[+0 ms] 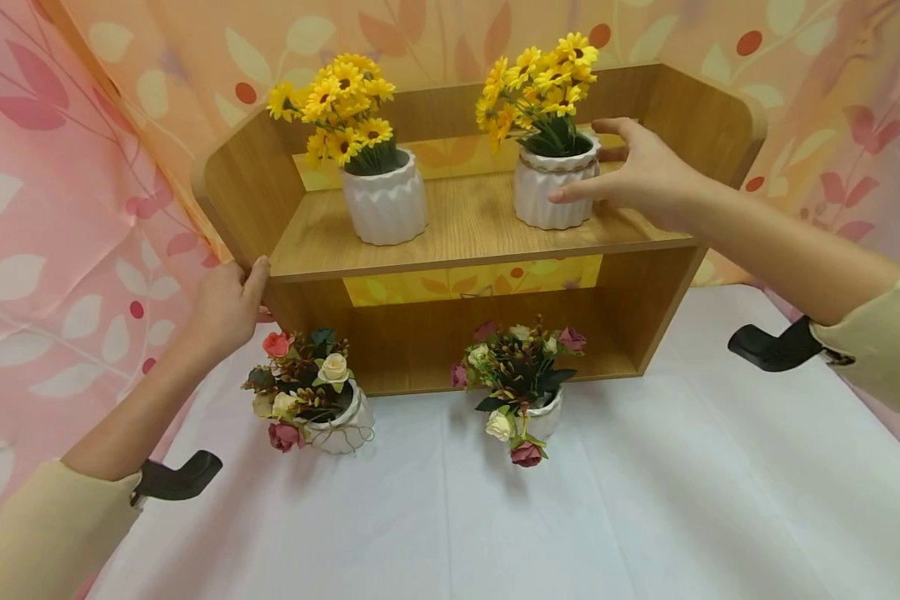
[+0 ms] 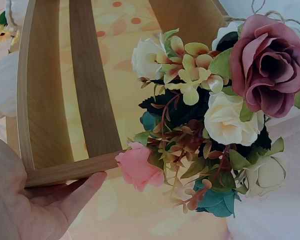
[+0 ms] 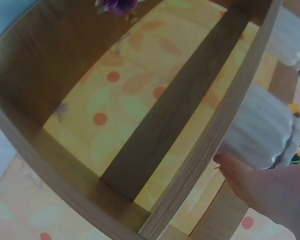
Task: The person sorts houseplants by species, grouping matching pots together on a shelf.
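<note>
On the left, my left hand (image 1: pixel 228 304) grips the side edge of a wooden shelf (image 1: pixel 450 258), thumb on the front at the upper board. My right hand (image 1: pixel 648 175) holds a white flowerpot (image 1: pixel 543 200) of yellow daisies (image 1: pixel 540 83) on that board. Its thumb lies across the pot's front, and the other fingers reach round the right side by the rim, partly hidden. A second white pot (image 1: pixel 386 200) with yellow daisies (image 1: pixel 341 100) stands on the board's left half. In the left wrist view, fingertips (image 2: pixel 92 182) show at the shelf edge beside a pink rose (image 2: pixel 140 165).
Before the shelf, on the white tablecloth (image 1: pixel 420 517), a white pot (image 1: pixel 345 425) of mixed roses stands at left and another rose pot (image 1: pixel 543 417) near the middle. A patterned curtain (image 1: pixel 67 167) hangs behind. Black wrist mounts (image 1: pixel 772 346) project from both sleeves.
</note>
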`<action>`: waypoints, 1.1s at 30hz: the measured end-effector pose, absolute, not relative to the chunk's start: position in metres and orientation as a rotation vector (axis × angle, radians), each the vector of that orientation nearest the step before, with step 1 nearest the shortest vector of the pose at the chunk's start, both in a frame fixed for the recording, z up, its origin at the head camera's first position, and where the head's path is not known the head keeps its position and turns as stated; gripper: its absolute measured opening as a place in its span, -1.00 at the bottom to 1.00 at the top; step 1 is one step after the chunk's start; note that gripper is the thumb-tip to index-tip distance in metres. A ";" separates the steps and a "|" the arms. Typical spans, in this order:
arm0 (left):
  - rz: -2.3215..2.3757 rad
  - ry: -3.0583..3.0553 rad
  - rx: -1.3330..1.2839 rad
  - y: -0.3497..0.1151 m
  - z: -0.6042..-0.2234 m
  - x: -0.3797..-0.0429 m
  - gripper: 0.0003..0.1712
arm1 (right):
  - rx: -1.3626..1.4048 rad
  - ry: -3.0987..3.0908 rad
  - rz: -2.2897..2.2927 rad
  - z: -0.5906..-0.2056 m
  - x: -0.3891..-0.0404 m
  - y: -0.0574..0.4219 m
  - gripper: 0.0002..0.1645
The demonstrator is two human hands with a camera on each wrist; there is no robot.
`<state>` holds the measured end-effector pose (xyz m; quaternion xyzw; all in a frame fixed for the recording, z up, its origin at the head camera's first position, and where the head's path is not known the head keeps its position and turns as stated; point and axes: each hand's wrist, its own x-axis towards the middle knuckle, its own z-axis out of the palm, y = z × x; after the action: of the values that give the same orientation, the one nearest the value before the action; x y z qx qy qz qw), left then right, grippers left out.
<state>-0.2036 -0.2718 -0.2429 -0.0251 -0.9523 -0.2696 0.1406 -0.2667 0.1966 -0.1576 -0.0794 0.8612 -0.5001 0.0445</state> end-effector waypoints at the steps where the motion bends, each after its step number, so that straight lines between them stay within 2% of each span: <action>1: -0.781 -2.750 -0.072 -0.272 -0.243 -0.204 -0.32 | -0.238 2.625 -1.541 -0.158 -0.264 0.196 0.34; 14: -0.778 -2.759 -0.062 -0.273 -0.244 -0.204 -0.32 | -0.197 2.703 -1.577 -0.174 -0.227 0.194 0.36; 24: -0.812 -2.776 -0.057 -0.273 -0.244 -0.204 -0.28 | -0.368 2.737 -1.707 -0.200 -0.201 0.194 0.15; 33: -0.841 -2.793 -0.047 -0.272 -0.243 -0.205 -0.26 | -0.551 2.744 -1.763 -0.224 -0.182 0.196 0.03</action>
<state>-0.2047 -0.2721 -0.2428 -0.0161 -0.9514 -0.2864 0.1121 -0.1818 0.1959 -0.2242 -0.1659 0.8267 -0.5312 -0.0832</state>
